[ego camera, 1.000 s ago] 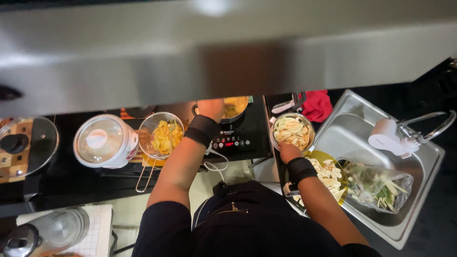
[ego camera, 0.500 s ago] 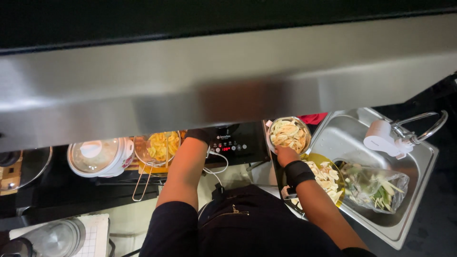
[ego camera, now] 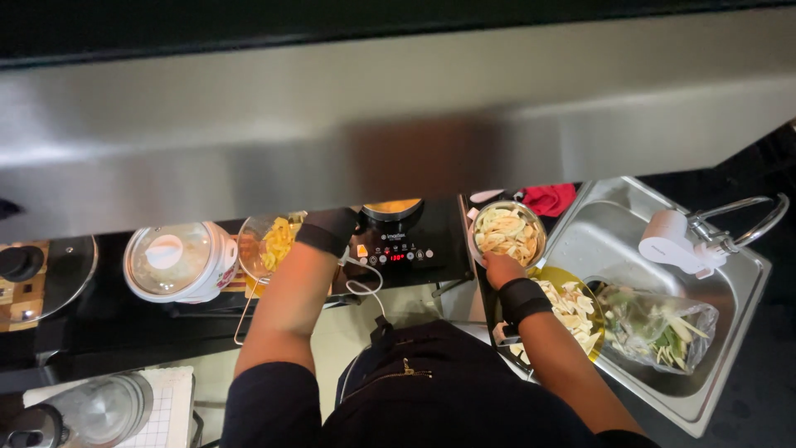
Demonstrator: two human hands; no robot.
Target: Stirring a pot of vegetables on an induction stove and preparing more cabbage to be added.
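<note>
My right hand (ego camera: 501, 268) grips the near rim of a steel bowl (ego camera: 507, 231) filled with pale sliced pieces, at the counter's edge beside the sink. My left forearm, with a black wristband (ego camera: 328, 230), reaches over a black induction cooker (ego camera: 400, 245) towards a pan (ego camera: 391, 206) with orange contents. The left hand itself is hidden under the edge of the steel hood (ego camera: 398, 124). A wire strainer (ego camera: 272, 245) of yellow food sits just left of that arm.
A white cooker with a glass lid (ego camera: 170, 261) stands at the left, with another glass lid (ego camera: 37, 278) beyond it. A yellow plate of slices (ego camera: 572, 305), a bag of greens (ego camera: 657, 332), the sink (ego camera: 609, 241), a tap (ego camera: 672, 238) and a red cloth (ego camera: 547, 199) are on the right.
The view has shifted so the hood covers more of the counter, and my left hand has passed out of sight under it. My right hand stays on the steel bowl.
</note>
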